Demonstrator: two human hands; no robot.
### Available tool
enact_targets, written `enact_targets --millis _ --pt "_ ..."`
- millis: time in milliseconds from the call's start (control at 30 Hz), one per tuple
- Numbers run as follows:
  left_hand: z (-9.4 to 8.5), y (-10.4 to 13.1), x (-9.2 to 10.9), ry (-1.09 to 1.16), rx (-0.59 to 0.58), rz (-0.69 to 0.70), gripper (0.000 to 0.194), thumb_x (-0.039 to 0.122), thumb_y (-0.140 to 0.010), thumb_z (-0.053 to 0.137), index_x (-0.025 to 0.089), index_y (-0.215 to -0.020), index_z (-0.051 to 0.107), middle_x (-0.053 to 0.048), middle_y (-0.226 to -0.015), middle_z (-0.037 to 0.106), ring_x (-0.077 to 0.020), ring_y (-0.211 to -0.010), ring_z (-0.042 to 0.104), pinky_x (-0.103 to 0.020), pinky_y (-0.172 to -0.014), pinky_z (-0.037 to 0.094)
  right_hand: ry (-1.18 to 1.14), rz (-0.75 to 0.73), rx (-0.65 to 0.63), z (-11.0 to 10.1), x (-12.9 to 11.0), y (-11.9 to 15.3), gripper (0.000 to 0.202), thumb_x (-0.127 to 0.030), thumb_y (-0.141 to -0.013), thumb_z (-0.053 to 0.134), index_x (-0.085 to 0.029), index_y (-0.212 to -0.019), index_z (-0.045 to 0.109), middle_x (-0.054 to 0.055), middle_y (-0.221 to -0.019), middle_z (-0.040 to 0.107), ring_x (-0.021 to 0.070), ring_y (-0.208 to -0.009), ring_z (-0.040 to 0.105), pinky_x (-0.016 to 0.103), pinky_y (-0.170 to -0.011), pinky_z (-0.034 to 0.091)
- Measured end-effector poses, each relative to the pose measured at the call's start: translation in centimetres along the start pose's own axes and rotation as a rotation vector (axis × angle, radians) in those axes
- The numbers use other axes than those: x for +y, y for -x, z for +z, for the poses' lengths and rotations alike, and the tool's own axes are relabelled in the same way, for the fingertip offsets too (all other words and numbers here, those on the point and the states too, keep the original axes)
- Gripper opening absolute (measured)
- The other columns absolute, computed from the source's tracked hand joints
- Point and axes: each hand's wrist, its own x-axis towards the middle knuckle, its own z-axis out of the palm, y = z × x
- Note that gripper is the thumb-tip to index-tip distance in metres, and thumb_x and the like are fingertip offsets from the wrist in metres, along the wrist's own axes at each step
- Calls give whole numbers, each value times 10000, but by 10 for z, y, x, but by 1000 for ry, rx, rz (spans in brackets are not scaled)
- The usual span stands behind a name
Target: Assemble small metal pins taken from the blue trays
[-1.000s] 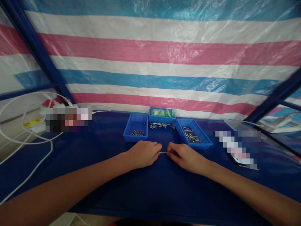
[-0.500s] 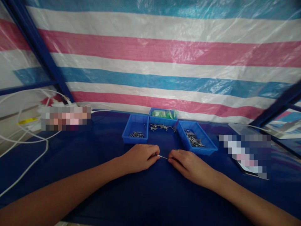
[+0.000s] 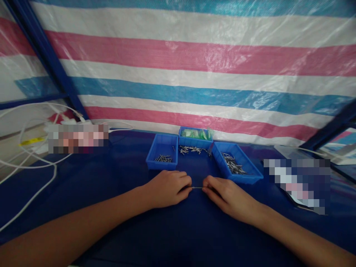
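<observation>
While the big striped tarp (image 3: 194,66) filled the whole far side, the dark blue counter (image 3: 178,230) took up everything near, with white cables (image 3: 33,163) looped off at the far left. Three blue trays sat in a cluster just beyond the hands: the left tray (image 3: 162,155) with a small heap of metal pins, the right tray (image 3: 236,167) with a bigger heap, and the far tray (image 3: 194,135) holding green bits. Some loose pins (image 3: 193,150) lay on the cloth between them.

Both hands rested low on the counter, near the middle. The left hand (image 3: 169,187) and the right hand (image 3: 226,194) each had a pinching grip on one end of a thin metal pin (image 3: 197,187), which ran level between the fingertips, just above the cloth. Couldn't tell whether anything was fitted on it, too small.

My take: with a piece that skinny, keeping both wrists planted on the counter and the pinch right at the ends looked like the way to go, so it wouldn't bend or slip.
</observation>
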Motion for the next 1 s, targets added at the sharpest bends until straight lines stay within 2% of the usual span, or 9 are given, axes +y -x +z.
enact_targets --millis 200,500,700,1000 --pt "1 0 -1 -8 13 -3 158 280 -902 416 195 -867 543 13 -833 585 -121 -759 563 -219 -656 391 3 -5 15 -1 0 -1 130 -248 -923 367 -198 -849 462 6 -747 556 136 -666 544 248 -615 399" --pt "4 -2 -5 152 26 -77 129 298 -888 447 192 -855 513 33 -779 558 -103 -694 530 -206 -630 371 2 -32 27 1 3 1 58 -204 -878 433 -192 -862 488 -3 -735 564 123 -639 533 232 -599 385" --pt "0 -4 -1 288 45 -108 134 306 -872 478 182 -847 521 33 -761 565 -95 -660 515 -200 -596 363 12 -20 32 1 2 1 63 -198 -874 431 -191 -852 490 3 -729 561 125 -633 529 230 -590 385" --pt "1 -5 4 388 84 -44 180 264 -869 500 181 -971 623 2 -828 601 -87 -706 550 -193 -689 413 24 -16 56 5 2 0 63 -217 -879 431 -192 -848 479 -8 -707 547 122 -620 521 228 -583 378"
